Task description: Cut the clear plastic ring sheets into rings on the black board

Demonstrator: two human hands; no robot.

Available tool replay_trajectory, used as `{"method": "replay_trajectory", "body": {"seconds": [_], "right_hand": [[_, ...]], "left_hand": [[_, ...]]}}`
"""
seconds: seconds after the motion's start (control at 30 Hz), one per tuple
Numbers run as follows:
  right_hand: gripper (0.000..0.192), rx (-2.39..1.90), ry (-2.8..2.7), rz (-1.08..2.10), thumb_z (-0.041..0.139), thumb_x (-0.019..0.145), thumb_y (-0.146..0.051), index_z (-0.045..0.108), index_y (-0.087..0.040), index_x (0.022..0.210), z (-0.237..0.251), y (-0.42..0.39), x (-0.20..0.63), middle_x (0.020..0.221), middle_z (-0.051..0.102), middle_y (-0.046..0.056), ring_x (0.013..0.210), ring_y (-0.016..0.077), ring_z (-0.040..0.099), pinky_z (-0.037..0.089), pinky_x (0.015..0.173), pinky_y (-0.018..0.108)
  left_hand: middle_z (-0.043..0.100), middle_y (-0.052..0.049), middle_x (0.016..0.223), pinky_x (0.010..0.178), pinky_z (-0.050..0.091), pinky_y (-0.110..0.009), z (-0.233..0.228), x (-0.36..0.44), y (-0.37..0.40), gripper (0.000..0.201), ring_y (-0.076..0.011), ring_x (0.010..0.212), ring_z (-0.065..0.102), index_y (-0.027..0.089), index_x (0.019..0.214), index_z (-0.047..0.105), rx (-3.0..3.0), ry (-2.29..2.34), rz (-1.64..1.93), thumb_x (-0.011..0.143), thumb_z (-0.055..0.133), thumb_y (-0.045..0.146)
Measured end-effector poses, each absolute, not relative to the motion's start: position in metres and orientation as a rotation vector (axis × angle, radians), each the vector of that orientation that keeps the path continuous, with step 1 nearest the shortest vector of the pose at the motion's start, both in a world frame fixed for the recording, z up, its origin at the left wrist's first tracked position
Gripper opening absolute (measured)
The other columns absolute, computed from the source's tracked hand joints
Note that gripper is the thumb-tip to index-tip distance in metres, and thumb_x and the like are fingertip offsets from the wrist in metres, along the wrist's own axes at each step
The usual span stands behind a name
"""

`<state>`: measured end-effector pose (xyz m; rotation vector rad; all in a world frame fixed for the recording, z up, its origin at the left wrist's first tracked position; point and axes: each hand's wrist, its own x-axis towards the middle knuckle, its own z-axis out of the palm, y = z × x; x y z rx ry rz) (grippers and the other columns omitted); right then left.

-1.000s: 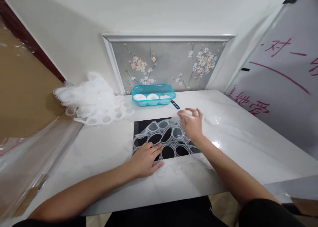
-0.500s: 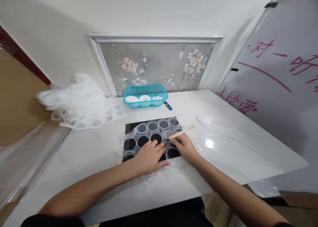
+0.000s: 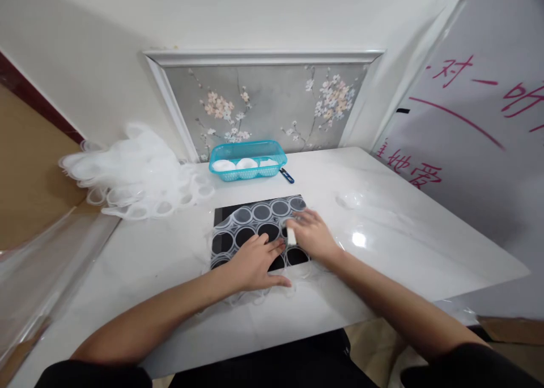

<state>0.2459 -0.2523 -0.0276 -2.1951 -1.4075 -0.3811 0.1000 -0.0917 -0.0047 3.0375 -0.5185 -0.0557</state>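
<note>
Left hand: the left hand [image 3: 255,260] is lying flat and open, fingers spread, pressing down the clear sheet [image 3: 250,229] of round cells.
Right hand: the right hand [image 3: 312,235] is closing around a small white tool [image 3: 291,236], holding its tip to the sheet just beyond the left fingertips.
Sheet: it is lying on a black mat [image 3: 259,229] directly under both hands, its near edge hanging off the mat onto the counter [image 3: 382,241].
Doing it well: judging from the grip, the tool is working along a cell rim; keeping the flat palm close beside the tip is stopping the thin plastic from lifting or sliding, and the left fingers are better kept just clear of the tip's line.
Pressure: a light, even push looks wiser, since the sheet is flimsy and buckling at its near edge.
Edges: the mat's far edge is lying just ahead of the right hand; the counter's front edge is running close under both forearms.
Room to the right: bare counter is stretching well past the right hand, with one loose clear cup [image 3: 349,200] near.
Room ahead: a blue tray [image 3: 249,161] holding white pieces is standing beyond the mat.
Room to the left: a pile of clear sheets [image 3: 131,175] is sitting well apart from the left hand.
</note>
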Motion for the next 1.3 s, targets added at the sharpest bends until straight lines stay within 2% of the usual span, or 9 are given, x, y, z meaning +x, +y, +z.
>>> {"method": "replay_trajectory", "body": {"seconds": [0.13, 0.33, 0.47, 0.57, 0.67, 0.8, 0.93, 1.03, 1.3], "right_hand": [[0.03, -2.201, -0.938, -0.667, 0.038, 0.093, -0.019, 0.068, -0.018, 0.095, -0.004, -0.267, 0.283, 0.102, 0.07, 0.009, 0.094, 0.0237, 0.063, 0.036, 0.099, 0.044], [0.029, -2.026, -0.951, -0.089, 0.044, 0.092, -0.034, 0.068, -0.021, 0.082, -0.037, -0.294, 0.255, 0.098, 0.071, 0.006, 0.096, 0.023, 0.064, 0.047, 0.087, 0.036], [0.028, -1.948, -0.776, 0.038, 0.047, 0.09, -0.039, 0.066, -0.02, 0.081, -0.05, -0.295, 0.247, 0.098, 0.07, 0.005, 0.092, 0.022, 0.065, 0.049, 0.082, 0.033], [0.031, -1.954, -0.667, -0.201, 0.045, 0.092, -0.04, 0.068, -0.02, 0.086, -0.046, -0.295, 0.255, 0.099, 0.07, 0.006, 0.099, 0.0241, 0.062, 0.046, 0.089, 0.038], [0.029, -1.996, -0.659, -0.529, 0.045, 0.092, -0.036, 0.07, -0.021, 0.094, -0.041, -0.296, 0.259, 0.102, 0.07, 0.007, 0.114, 0.0269, 0.054, 0.036, 0.101, 0.046], [0.026, -2.014, -0.9, -0.203, 0.047, 0.091, -0.034, 0.07, -0.023, 0.088, -0.045, -0.295, 0.255, 0.096, 0.072, 0.004, 0.114, 0.0275, 0.055, 0.038, 0.1, 0.046], [0.027, -1.903, -0.766, 0.031, 0.049, 0.088, -0.041, 0.068, -0.021, 0.085, -0.051, -0.293, 0.252, 0.098, 0.07, 0.006, 0.093, 0.0237, 0.065, 0.05, 0.083, 0.037], [0.028, -1.906, -0.719, 0.067, 0.051, 0.086, -0.043, 0.068, -0.02, 0.085, -0.054, -0.293, 0.253, 0.1, 0.069, 0.007, 0.086, 0.0228, 0.066, 0.052, 0.077, 0.035], [0.029, -1.982, -0.736, 0.042, 0.051, 0.087, -0.04, 0.071, -0.02, 0.087, -0.056, -0.295, 0.254, 0.103, 0.069, 0.008, 0.092, 0.0235, 0.066, 0.053, 0.075, 0.034]], "left_hand": [[0.044, -0.007, 0.143, 0.087, 0.037, -0.039, -0.004, 0.1, -0.088, 0.084, -0.0284, 0.103, 0.048, 0.016, 0.137, 0.047, 2.989, -0.477, -0.107, 0.079, 0.045, 0.076], [0.048, -0.005, 0.14, 0.086, 0.036, -0.037, -0.001, 0.103, -0.087, 0.075, -0.0275, 0.105, 0.047, 0.017, 0.136, 0.05, 2.988, -0.48, -0.108, 0.084, 0.042, 0.071], [0.048, -0.006, 0.14, 0.086, 0.037, -0.037, -0.004, 0.103, -0.086, 0.079, -0.0262, 0.104, 0.047, 0.018, 0.136, 0.048, 3.007, -0.519, -0.062, 0.081, 0.045, 0.073], [0.047, -0.006, 0.141, 0.085, 0.038, -0.036, -0.005, 0.103, -0.085, 0.08, -0.0254, 0.102, 0.047, 0.019, 0.138, 0.046, 2.999, -0.519, -0.09, 0.079, 0.048, 0.073], [0.046, -0.005, 0.142, 0.088, 0.037, -0.037, -0.005, 0.103, -0.084, 0.078, -0.0259, 0.104, 0.047, 0.018, 0.138, 0.047, 2.997, -0.506, -0.117, 0.081, 0.049, 0.072], [0.043, -0.004, 0.144, 0.091, 0.035, -0.038, -0.003, 0.102, -0.086, 0.077, -0.0279, 0.108, 0.046, 0.017, 0.138, 0.046, 3.005, -0.496, -0.153, 0.082, 0.048, 0.07], [0.042, -0.004, 0.145, 0.09, 0.035, -0.038, -0.002, 0.102, -0.087, 0.079, -0.0287, 0.108, 0.045, 0.015, 0.14, 0.044, 3.015, -0.479, -0.189, 0.082, 0.05, 0.069], [0.041, -0.004, 0.145, 0.09, 0.036, -0.038, -0.003, 0.102, -0.086, 0.079, -0.028, 0.107, 0.046, 0.016, 0.14, 0.043, 3.009, -0.488, -0.171, 0.082, 0.051, 0.068], [0.04, -0.003, 0.146, 0.093, 0.033, -0.038, -0.004, 0.104, -0.084, 0.079, -0.0283, 0.109, 0.045, 0.016, 0.14, 0.044, 2.997, -0.481, -0.2, 0.082, 0.049, 0.07]]}}
